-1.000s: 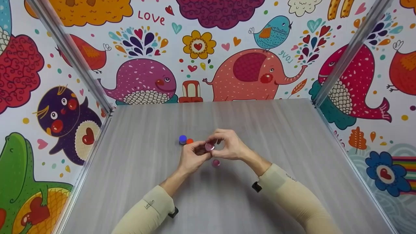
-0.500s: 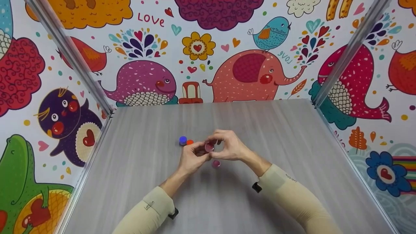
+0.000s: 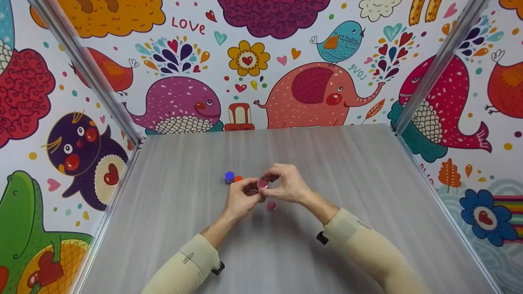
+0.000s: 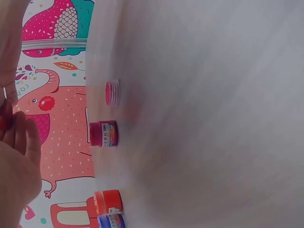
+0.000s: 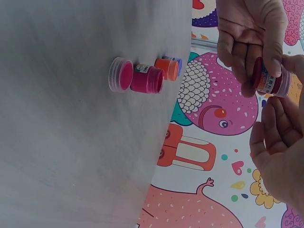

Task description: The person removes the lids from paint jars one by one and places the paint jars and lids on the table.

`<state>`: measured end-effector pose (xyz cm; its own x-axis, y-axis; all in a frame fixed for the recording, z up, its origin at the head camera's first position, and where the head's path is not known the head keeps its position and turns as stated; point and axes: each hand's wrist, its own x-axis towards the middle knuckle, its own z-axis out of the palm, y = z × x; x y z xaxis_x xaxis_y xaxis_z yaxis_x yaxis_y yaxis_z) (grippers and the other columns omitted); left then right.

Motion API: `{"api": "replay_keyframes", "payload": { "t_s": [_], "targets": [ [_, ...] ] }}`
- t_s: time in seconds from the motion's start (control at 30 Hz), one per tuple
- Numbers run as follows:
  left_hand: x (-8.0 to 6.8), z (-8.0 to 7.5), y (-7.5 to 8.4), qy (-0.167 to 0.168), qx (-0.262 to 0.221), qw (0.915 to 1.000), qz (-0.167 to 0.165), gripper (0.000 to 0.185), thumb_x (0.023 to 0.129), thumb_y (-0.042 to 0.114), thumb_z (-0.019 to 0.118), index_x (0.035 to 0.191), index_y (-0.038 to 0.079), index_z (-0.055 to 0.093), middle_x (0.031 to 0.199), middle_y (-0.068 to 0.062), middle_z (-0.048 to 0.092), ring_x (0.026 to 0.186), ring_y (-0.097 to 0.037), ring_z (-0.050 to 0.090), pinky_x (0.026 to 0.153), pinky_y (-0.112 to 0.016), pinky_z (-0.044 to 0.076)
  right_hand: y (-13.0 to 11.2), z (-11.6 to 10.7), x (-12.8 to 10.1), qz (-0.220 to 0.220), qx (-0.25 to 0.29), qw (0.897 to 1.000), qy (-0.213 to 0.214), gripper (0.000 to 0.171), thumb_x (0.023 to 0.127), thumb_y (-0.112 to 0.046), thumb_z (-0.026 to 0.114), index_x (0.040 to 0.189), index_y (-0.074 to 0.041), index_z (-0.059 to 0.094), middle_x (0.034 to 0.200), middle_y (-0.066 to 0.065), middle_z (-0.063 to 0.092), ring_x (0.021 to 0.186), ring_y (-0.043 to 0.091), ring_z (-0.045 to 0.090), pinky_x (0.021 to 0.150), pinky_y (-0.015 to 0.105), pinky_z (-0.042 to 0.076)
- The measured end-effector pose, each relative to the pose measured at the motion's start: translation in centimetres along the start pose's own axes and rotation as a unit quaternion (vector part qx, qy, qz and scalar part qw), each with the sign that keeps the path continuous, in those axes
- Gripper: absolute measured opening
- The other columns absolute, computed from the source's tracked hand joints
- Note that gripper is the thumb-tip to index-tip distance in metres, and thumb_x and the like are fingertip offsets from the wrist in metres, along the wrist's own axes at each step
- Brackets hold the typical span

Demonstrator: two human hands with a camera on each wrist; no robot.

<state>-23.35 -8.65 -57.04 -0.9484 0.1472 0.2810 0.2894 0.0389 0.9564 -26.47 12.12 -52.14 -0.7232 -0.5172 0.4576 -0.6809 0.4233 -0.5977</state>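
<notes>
At the left, on the grey table (image 3: 163, 196), a blue jar (image 3: 229, 177), just beside an orange jar (image 3: 238, 179). Next, the left hand (image 3: 241, 201), with thumb and fingers closed around a dark red jar (image 5: 269, 80). This jar in the air above the table, between both hands, with its clear cap (image 5: 284, 84) upward. Lower, on the table, a pink jar (image 4: 108, 134), upright, and just to its right a loose lid (image 3: 271, 206), with pink inside. At the right, the right hand (image 3: 291, 184), with thumb and fingers pinching the clear cap. Farther right, a light sleeve (image 3: 363, 245) with small printing.
</notes>
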Motion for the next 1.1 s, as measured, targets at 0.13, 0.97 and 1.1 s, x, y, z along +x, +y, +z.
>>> {"api": "replay_keyframes", "payload": {
  "t_s": [0.13,0.97,1.1],
  "targets": [
    [0.02,0.0,-0.07,-0.004,-0.001,1.0,0.002,0.03,0.087,-0.008,0.083,0.117,-0.008,0.082,0.107,-0.03,0.084,0.091,-0.009,0.081,0.079,-0.026,0.068,0.12,0.0,0.06,-0.002,0.012,1.0,-0.01,0.025,0.087,-0.022,0.092,0.109,-0.011,0.086,0.096,0.008,0.078,0.089,0.026,0.075,0.083,0.034,0.063],
    [-0.08,-0.77,0.3,-0.053,0.016,0.9984,0.013,0.031,0.09,0.002,0.091,0.12,-0.002,0.084,0.106,-0.025,0.085,0.095,-0.01,0.082,0.088,-0.033,0.07,0.69,-0.19,0.56,-0.102,0.086,0.991,-0.026,0.03,0.083,-0.004,0.079,0.112,-0.006,0.087,0.099,0.012,0.078,0.087,0.028,0.073,0.08,0.027,0.058],
    [-0.19,-0.85,0.21,-0.056,0.021,0.9981,0.011,0.032,0.091,0.0,0.091,0.122,-0.002,0.084,0.11,-0.025,0.085,0.095,-0.005,0.081,0.089,-0.03,0.069,0.59,-0.03,0.75,-0.111,0.099,0.989,-0.017,0.029,0.081,0.002,0.078,0.109,0.003,0.084,0.098,0.02,0.078,0.084,0.036,0.073,0.079,0.028,0.059]
  ]
}}
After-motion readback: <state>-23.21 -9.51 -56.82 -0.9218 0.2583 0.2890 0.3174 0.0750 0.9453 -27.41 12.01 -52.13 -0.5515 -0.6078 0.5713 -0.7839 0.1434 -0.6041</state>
